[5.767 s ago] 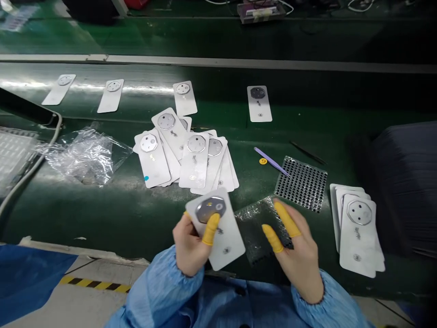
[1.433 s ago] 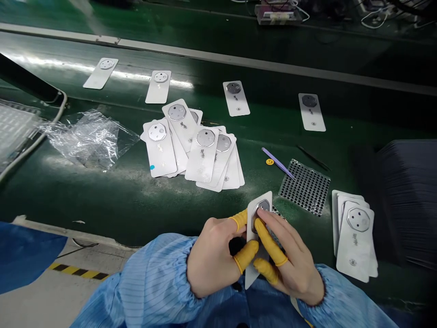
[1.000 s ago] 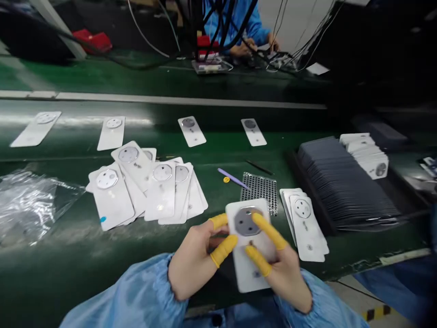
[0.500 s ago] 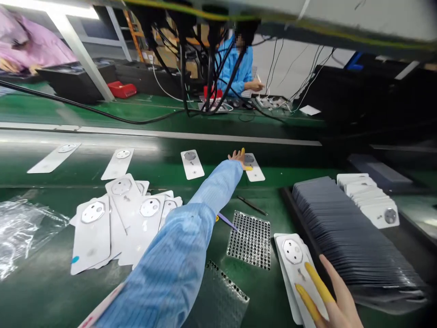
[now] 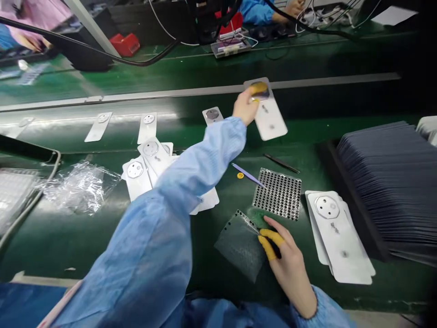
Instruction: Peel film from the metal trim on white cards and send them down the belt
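My left hand (image 5: 247, 105) reaches far forward and grips a white phone back cover (image 5: 271, 119) by its end with the round dark camera area. Yellow finger cots are on some of its fingers. The cover hangs tilted above the green bench. My right hand (image 5: 288, 262), also with yellow finger cots, pinches the upper right corner of a clear sheet (image 5: 241, 248) edged with a few black dots. Just above lies a sheet full of black ring-shaped dots (image 5: 278, 193). Purple tweezers (image 5: 247, 175) rest with their tip on it.
White covers lie in a pile (image 5: 136, 175) partly behind my left sleeve, and in a small stack (image 5: 344, 241) at right. A black tray holds dark dividers (image 5: 378, 182). Dark tweezers (image 5: 282, 163) and crumpled plastic (image 5: 82, 187) are on the bench. More covers (image 5: 147, 128) line the strip behind.
My left hand has picked the cover up off the far strip. My right hand has left the stack at right and moved left to the clear sheet. The view has tilted down.
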Demonstrator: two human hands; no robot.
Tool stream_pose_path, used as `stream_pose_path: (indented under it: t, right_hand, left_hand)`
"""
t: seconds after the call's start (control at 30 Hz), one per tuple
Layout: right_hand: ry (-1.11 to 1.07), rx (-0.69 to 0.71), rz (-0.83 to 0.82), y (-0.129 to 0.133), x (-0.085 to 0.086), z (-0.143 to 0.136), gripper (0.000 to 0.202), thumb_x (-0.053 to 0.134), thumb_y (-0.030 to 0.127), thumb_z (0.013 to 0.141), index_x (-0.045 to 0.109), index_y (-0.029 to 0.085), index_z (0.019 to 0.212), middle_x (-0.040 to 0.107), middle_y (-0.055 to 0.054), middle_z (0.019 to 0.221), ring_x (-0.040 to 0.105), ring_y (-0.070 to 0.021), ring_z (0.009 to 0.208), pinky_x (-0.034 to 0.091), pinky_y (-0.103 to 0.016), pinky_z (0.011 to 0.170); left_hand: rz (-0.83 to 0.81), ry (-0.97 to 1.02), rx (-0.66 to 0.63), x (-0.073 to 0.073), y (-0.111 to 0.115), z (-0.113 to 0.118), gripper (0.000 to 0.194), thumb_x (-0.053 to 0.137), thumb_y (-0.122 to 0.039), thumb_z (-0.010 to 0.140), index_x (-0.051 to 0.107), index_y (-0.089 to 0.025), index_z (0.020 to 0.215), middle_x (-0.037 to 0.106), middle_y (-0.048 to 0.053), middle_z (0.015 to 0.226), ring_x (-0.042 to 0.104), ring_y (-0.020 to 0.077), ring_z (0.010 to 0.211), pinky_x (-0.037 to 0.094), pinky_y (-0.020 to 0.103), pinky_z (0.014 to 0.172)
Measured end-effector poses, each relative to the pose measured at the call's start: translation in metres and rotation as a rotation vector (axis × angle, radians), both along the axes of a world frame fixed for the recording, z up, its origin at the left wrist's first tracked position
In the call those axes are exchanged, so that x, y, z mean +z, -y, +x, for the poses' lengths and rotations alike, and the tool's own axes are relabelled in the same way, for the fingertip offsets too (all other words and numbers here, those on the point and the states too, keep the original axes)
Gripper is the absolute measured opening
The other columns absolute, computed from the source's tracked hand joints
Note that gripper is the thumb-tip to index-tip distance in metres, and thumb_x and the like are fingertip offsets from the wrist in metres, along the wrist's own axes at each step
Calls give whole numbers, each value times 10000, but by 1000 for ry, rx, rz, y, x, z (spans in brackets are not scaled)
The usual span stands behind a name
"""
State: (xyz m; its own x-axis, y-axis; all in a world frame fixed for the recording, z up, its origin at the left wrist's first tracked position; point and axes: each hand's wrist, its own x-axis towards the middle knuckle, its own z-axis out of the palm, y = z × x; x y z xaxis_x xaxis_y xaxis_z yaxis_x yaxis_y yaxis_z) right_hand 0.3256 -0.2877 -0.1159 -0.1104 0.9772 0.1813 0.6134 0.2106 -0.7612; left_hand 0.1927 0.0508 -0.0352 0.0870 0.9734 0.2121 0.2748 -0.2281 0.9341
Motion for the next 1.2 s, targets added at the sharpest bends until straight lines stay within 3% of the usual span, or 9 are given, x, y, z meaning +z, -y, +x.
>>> stream_pose_path:
  t: [0.1,0.17,0.27,0.37,0.53,0.63,0.9,1.07,1.2]
  right_hand:
    - [-219,93,-270,-9,22,14,208,582,310,878,619,210,1057,719,-72,1001,708,-206,881,612,-367,797]
    - [-301,185,-423,-19,40,20,238,614,352,855,640,218,1049,732,-58,968,715,-198,866,615,-329,786]
    - [-304,345,-529,-39,55,22,243,638,367,833,665,222,1026,725,-58,1011,706,-202,915,602,-332,827]
    - [-206,507,-517,-59,50,11,219,608,333,851,663,222,1032,722,-54,1012,700,-206,925,599,-360,833]
    - [60,391,-17,-57,34,-26,215,556,214,882,618,227,1087,659,-83,1115,623,-237,1062,504,-492,962]
    - [37,463,157,-41,33,-47,196,550,172,886,598,210,1073,637,-89,1062,614,-215,999,543,-419,867]
    - [21,616,105,-33,35,-61,257,423,107,909,509,180,1140,637,-103,1057,644,-193,928,589,-320,774]
    - [21,626,178,-36,36,-58,276,400,70,888,520,170,1115,638,-116,1064,646,-202,963,590,-318,802]
    - [29,638,101,-36,39,-60,294,367,73,899,497,178,1141,657,-82,1023,665,-168,903,597,-264,750]
  left_hand:
    - [-118,-8,-18,21,99,-70,307,494,-45,799,690,-82,1032,680,93,1064,606,244,1047,429,389,974]
    - [-261,-51,-86,21,174,-109,254,585,-259,833,708,-110,998,686,97,1038,625,259,985,468,409,920]
    - [-440,-55,-287,0,262,-135,317,638,-409,799,734,-128,910,693,106,999,635,264,955,490,398,891]
    - [-527,62,-319,-31,307,-131,307,752,-371,691,737,-103,840,684,126,956,649,250,886,513,358,836]
    - [-563,158,-157,-55,322,-120,279,727,-372,723,737,-97,767,672,122,864,645,218,792,518,317,734]
    - [-564,208,-134,-54,324,-120,269,749,-366,713,746,-112,800,673,109,896,629,211,821,508,298,737]
    - [-882,562,-182,-57,327,-119,434,852,-451,555,730,-90,764,688,67,730,625,153,639,509,255,626]
    - [-854,589,-149,-59,329,-115,427,861,-388,564,715,-105,849,709,73,833,662,187,719,538,287,674]
    - [-763,501,-118,-58,328,-110,333,824,-356,624,700,-112,813,699,60,791,657,191,706,531,290,659]
